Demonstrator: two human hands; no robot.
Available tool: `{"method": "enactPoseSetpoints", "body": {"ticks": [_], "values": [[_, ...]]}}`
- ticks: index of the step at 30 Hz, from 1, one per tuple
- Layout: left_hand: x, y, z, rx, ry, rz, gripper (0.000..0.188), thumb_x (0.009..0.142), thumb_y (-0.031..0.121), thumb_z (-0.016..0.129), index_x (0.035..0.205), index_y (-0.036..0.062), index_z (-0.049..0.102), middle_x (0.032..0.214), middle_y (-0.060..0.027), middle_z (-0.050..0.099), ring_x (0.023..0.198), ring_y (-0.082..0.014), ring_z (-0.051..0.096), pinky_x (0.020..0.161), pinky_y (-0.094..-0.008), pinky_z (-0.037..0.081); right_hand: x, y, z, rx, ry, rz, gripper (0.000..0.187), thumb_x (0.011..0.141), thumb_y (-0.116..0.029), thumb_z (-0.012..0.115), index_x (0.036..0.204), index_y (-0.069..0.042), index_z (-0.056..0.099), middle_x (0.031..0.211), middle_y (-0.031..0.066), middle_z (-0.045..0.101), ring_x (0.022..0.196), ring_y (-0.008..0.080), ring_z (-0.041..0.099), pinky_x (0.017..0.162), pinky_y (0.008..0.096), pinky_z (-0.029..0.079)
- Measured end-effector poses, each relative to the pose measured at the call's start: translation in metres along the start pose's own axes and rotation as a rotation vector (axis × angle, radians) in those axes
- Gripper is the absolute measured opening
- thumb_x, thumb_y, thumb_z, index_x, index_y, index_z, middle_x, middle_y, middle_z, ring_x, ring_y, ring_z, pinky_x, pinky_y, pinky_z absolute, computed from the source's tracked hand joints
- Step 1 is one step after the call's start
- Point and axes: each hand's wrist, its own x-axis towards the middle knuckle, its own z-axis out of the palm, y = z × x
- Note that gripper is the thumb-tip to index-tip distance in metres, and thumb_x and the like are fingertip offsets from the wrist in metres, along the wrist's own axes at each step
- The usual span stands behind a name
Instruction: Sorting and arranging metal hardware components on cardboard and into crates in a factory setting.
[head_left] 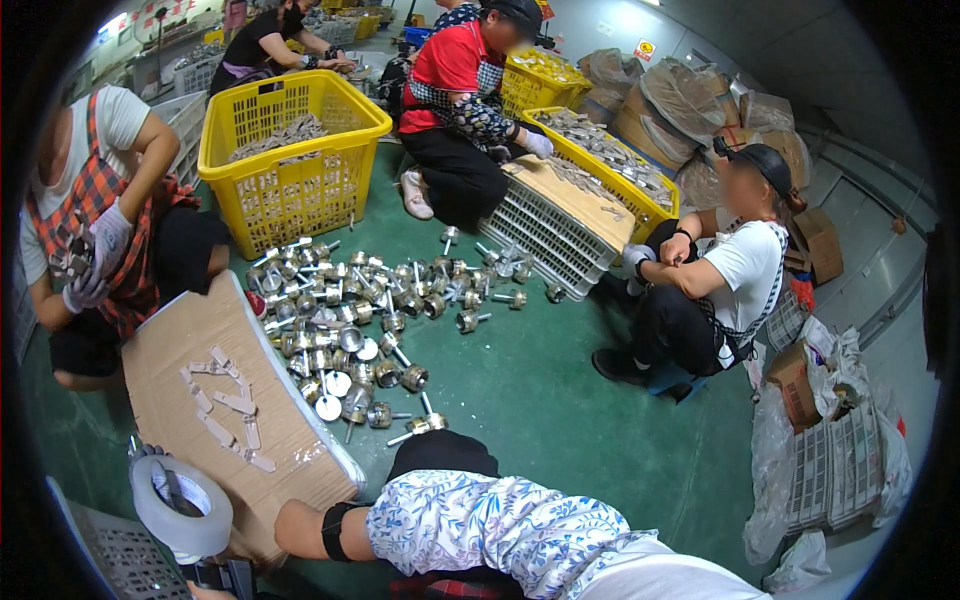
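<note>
At the lower left, a wide roll of clear tape stands over the near end of a cardboard-topped surface. My left hand, in a grey glove, is closed on this roll and mostly hidden behind it. My right arm, in a blue-and-white floral sleeve, reaches leftward across the front. Past its black strap shows bare skin; the right hand's fingers are hidden. Several flat, pale strips lie scattered on the cardboard. Beyond it, a pile of round metal parts with stems covers the floor.
Yellow crates of strips stand behind the pile. A person in a plaid apron sits at left holding metal parts. Others squat by a cardboard-topped grey crate and at right. Wrapped cartons and plastic bags line the right wall.
</note>
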Motion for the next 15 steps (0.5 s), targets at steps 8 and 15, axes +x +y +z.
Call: {"method": "enactPoseSetpoints", "body": {"ticks": [8,15], "values": [[0.006,-0.057,-0.035,-0.131,-0.195,-0.23,0.044,0.097,0.02,0.053,0.134,-0.0008,0.041,0.131,-0.0134,0.05,0.119,-0.0234,0.049,0.104,-0.0354,0.038,0.0,-0.002,-0.002,0.005,0.005,-0.001,0.016,0.078,-0.015,0.057,0.079,-0.012,0.073,0.079,0.0077,0.071,0.073,0.0248,0.068,0.055,0.0386,0.048],[0.009,-0.066,-0.037,-0.377,-0.164,-0.353,0.045,0.096,0.023,0.055,0.132,-0.001,0.044,0.129,-0.0129,0.052,0.117,-0.0219,0.05,0.104,-0.0349,0.037,0.0,-0.002,-0.003,0.001,-0.015,0.0,0.016,0.079,-0.015,0.058,0.08,-0.012,0.073,0.08,0.0076,0.071,0.074,0.0245,0.068,0.055,0.0388,0.048]]}}
